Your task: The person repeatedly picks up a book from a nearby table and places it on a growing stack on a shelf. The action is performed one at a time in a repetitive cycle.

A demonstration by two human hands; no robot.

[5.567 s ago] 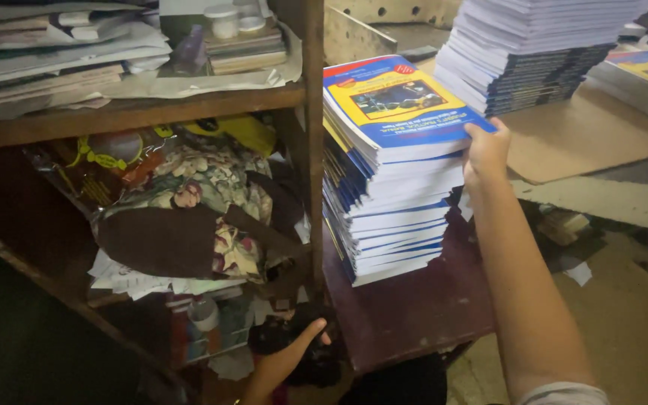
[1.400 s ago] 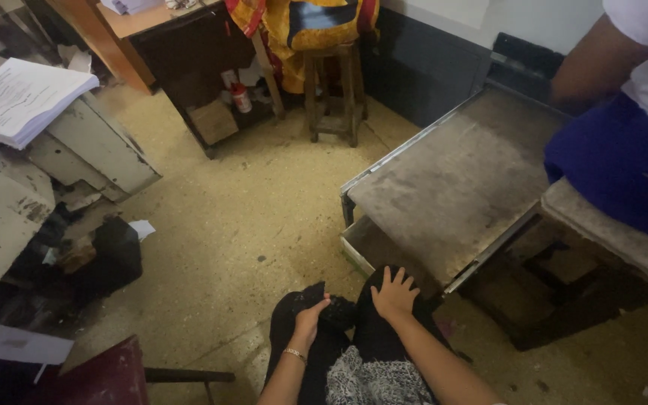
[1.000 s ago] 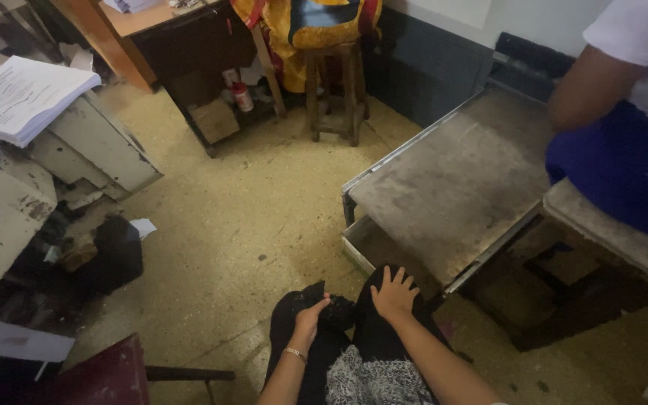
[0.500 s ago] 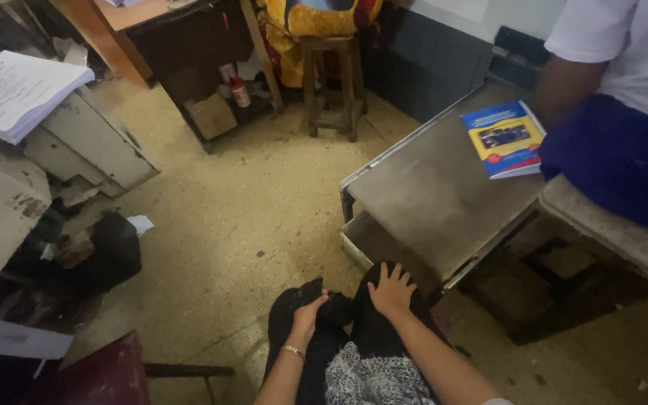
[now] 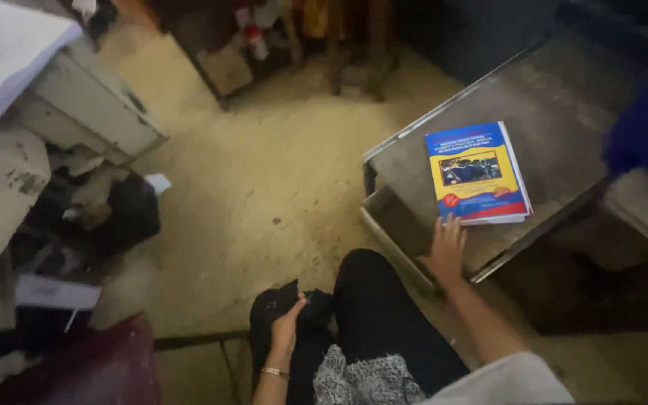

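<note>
Bare metal tabletop (image 5: 564, 90) around book stack (image 5: 477, 174), open floor (image 5: 264, 187) left, cluttered cabinet (image 5: 76, 112) beyond

Booklets (image 5: 478, 174) on platform (image 5: 564, 112) — hand (image 5: 444, 247) before.

Floor (image 5: 264, 187): worn yellowish concrete, speckled and stained. Low grey metal-edged table (image 5: 564, 97) at right, surface scuffed. Wooden stool legs (image 5: 354, 52) at top centre, in front of a dark blue wall (image 5: 459, 30). Pale cabinet (image 5: 84, 112) at left with a paper stack (image 5: 9, 49) on top. Dark clutter (image 5: 114, 217) below it. Dim, uneven light; frame blurred.
</note>
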